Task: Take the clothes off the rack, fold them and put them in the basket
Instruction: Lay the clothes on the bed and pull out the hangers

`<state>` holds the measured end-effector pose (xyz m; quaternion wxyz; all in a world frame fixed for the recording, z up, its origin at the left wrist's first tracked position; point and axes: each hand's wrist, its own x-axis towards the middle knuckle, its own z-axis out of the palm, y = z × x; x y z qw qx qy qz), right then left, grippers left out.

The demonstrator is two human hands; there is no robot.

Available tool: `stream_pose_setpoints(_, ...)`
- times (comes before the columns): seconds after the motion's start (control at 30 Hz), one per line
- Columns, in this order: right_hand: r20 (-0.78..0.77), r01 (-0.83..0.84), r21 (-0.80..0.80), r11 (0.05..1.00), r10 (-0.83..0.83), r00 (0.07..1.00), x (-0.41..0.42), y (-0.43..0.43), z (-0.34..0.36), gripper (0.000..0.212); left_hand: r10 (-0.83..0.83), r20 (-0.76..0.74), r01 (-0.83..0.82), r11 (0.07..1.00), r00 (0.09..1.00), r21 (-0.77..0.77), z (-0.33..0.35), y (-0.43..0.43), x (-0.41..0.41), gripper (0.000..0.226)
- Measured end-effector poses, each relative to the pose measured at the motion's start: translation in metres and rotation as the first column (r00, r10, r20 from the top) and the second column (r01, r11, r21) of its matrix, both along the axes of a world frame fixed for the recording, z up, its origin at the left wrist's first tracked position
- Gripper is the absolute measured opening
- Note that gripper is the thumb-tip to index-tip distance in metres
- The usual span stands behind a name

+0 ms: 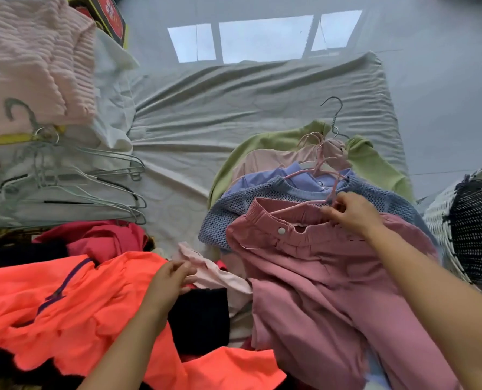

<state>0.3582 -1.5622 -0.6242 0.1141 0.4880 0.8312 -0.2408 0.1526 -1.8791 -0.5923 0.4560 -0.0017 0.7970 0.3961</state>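
Observation:
Pink trousers (318,277) lie on top of a pile of hung clothes on the bed. My right hand (352,213) pinches their pink hanger (304,205) at the waistband. Under them lie a blue knit top (234,204), a lilac shirt (262,181), a pale pink garment (262,161) and a green sweater (374,161). My left hand (169,277) rests with curled fingers on a pale pink cloth (220,274) beside a neon orange garment (65,299). The white woven basket (442,229) stands at the right edge with a dark dotted cloth (478,226) in it.
Several empty wire hangers (79,187) lie at the left on the grey sheet (234,108). A folded pink knit (31,60) sits at the top left. Red (102,237) and black clothes (200,319) lie near me. Bare sheet stretches across the middle.

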Motion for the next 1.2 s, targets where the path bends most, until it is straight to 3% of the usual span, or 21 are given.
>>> stream_pose_setpoints(0.13,-0.075,-0.029,-0.047,0.998,0.025,0.997,-0.002,-0.041,0.055,0.028,-0.090,-0.020,0.090,0.996,0.996,0.026,0.012,0.011,0.003,0.010)
stream_pose_setpoints(0.17,-0.065,-0.065,-0.035,0.997,0.063,0.996,-0.002,-0.054,0.069,0.026,-0.131,-0.053,0.133,0.990,0.990,0.039,0.017,0.015,0.005,0.016)
stream_pose_setpoints(0.23,-0.053,-0.105,-0.007,0.994,0.105,0.993,0.001,-0.077,0.093,0.032,-0.192,-0.093,0.199,0.977,0.977,0.076,0.030,0.023,0.012,0.052)
stream_pose_setpoints(0.33,-0.133,-0.078,0.015,0.997,0.080,0.988,-0.001,-0.110,0.133,0.061,-0.304,-0.225,0.324,0.944,0.926,0.059,0.054,0.029,0.019,0.084)
stream_pose_setpoints(0.47,-0.216,0.036,-0.113,0.993,-0.060,0.974,-0.014,-0.145,0.177,0.053,-0.472,-0.432,0.472,0.874,0.768,-0.116,0.085,0.008,0.001,0.070)
stream_pose_setpoints(0.6,-0.355,0.137,-0.319,0.938,-0.253,0.900,-0.044,-0.183,0.203,0.043,-0.447,-0.526,0.467,0.878,0.724,-0.103,0.122,-0.032,-0.039,0.061)
stream_pose_setpoints(0.73,-0.437,0.098,-0.457,0.884,-0.319,0.841,-0.092,-0.236,0.228,0.047,-0.405,-0.561,0.490,0.872,0.722,0.000,0.163,-0.097,-0.098,0.073)
stream_pose_setpoints(0.87,-0.514,0.020,-0.549,0.836,-0.356,0.780,-0.145,-0.288,0.262,0.048,-0.272,-0.707,0.399,0.917,0.653,0.016,0.215,-0.163,-0.148,0.074)
stream_pose_setpoints(1.07,-0.484,-0.030,-0.720,0.693,-0.471,0.737,-0.239,-0.369,0.282,0.047,-0.293,-0.842,0.253,0.948,0.454,-0.193,0.303,-0.235,-0.240,0.059)
stream_pose_setpoints(1.13,-0.433,-0.026,-0.772,0.635,-0.497,0.752,-0.264,-0.400,0.268,0.050,-0.377,-0.800,0.266,0.923,0.467,-0.280,0.297,-0.250,-0.276,0.064)
stream_pose_setpoints(1.2,-0.419,-0.068,-0.770,0.634,-0.423,0.804,-0.278,-0.423,0.257,0.044,-0.453,-0.714,0.337,0.888,0.534,-0.311,0.274,-0.259,-0.300,0.077)
